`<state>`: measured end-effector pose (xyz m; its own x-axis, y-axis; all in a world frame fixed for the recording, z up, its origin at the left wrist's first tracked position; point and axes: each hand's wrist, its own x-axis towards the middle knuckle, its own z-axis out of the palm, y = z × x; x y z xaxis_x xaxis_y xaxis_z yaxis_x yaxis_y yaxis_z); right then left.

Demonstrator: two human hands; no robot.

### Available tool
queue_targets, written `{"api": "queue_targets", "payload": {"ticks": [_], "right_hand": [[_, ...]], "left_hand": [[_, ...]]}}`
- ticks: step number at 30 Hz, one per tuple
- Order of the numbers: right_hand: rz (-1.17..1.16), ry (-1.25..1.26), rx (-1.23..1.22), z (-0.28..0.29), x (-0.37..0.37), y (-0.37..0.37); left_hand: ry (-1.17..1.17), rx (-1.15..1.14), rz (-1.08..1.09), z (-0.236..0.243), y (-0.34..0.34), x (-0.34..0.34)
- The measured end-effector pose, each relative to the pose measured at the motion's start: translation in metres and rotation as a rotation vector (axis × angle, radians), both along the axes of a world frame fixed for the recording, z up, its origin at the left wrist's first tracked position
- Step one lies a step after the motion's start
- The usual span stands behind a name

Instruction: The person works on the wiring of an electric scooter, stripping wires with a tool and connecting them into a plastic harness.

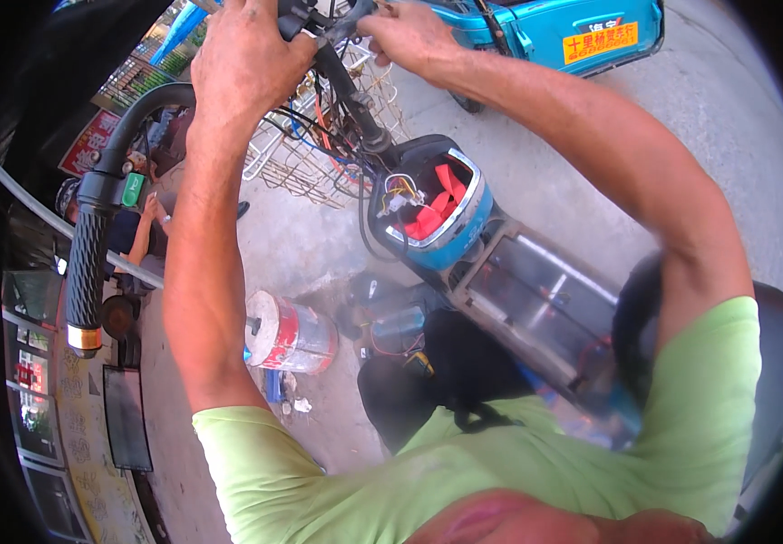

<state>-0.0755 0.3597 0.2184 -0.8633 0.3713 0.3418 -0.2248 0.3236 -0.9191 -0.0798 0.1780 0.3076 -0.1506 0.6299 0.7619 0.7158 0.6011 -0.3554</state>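
My left hand is raised at the top edge, closed around something at the middle of an electric scooter's handlebar; its fingertips are cut off or hidden. Beside it, my right hand has its fingers closed near the dark handlebar fittings; what they grip is hidden. The handlebar's black left grip hangs free, with a green switch next to it. Below my hands stands the steering stem with loose cables. Behind the stem, the blue front housing is open, showing wires and red pieces.
A wire basket sits ahead of the stem. On the ground at left stands a red and white bucket. The scooter's footboard runs beside my legs. A blue three-wheeled vehicle stands beyond; another person is at the far left.
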Motion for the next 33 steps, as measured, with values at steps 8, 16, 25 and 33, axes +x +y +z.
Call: {"api": "queue_targets", "payload": {"ticks": [8, 16, 25, 33], "right_hand": [[0.372, 0.206, -0.843, -0.01, -0.054, -0.024], [0.3, 0.21, -0.899, -0.011, -0.057, -0.021], [0.657, 0.072, -0.825, -0.01, -0.071, 0.009], [0.805, 0.054, -0.561, -0.024, -0.067, 0.032]], "left_hand": [[-0.144, -0.036, 0.096, 0.014, 0.005, 0.015], [-0.027, -0.055, -0.024, 0.006, -0.005, -0.021], [-0.02, -0.035, 0.015, 0.006, -0.002, -0.021], [-0.073, -0.033, -0.012, 0.009, 0.002, -0.029]]}}
